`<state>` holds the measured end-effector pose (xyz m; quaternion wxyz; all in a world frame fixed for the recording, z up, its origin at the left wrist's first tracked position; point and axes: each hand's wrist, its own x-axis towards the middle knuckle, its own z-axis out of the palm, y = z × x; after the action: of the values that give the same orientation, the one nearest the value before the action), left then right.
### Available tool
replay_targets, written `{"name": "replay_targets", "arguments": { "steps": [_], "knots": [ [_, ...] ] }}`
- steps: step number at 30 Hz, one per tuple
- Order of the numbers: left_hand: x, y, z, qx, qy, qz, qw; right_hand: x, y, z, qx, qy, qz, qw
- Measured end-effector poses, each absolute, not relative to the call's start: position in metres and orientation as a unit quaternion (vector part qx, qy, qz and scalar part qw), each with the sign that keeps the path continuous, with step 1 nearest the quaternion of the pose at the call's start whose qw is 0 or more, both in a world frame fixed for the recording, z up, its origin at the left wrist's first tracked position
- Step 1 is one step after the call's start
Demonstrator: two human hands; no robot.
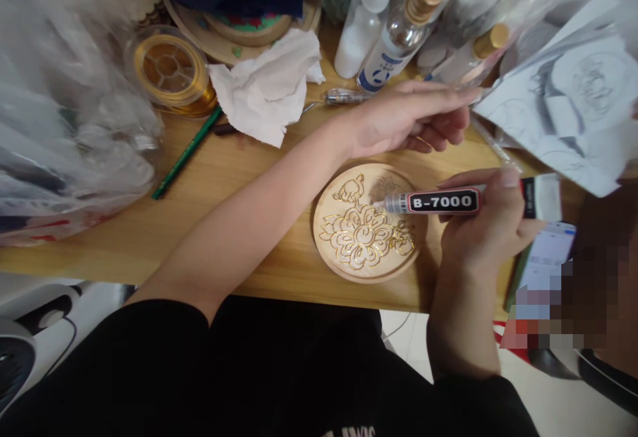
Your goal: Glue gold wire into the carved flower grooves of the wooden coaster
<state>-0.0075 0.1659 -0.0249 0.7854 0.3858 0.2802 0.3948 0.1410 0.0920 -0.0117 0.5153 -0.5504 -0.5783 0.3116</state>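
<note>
My right hand (491, 218) is wrapped round a tube of B-7000 glue (443, 201). The tube lies nearly level, its nozzle pointing left over a round wooden plaque (326, 261). Gold wire outlines form a large flower (365, 234) and smaller motifs on the plaque, and a faint drawn pattern shows near its upper right edge. My left hand (419, 115) reaches across above the plaque, holding nothing that I can see. Its index finger is stretched to the edge of the printed papers (573, 91); the other fingers are loosely bent.
Bottles (391, 45) stand at the back. A spool of gold wire (167, 68), a crumpled tissue (266, 85) and a green pencil (187, 151) lie to the left. Plastic bags (74, 105) crowd the left side. A phone (551, 258) and another person (598, 277) are at the right.
</note>
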Motion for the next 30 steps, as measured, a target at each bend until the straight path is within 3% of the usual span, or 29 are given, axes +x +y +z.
{"name": "replay_targets", "arguments": {
  "steps": [30],
  "knots": [
    [-0.0066,0.1686,-0.0273,0.376,0.286,0.393,0.789,0.1407,0.0922,-0.0111,-0.557,-0.577,0.304,0.515]
  ]
}}
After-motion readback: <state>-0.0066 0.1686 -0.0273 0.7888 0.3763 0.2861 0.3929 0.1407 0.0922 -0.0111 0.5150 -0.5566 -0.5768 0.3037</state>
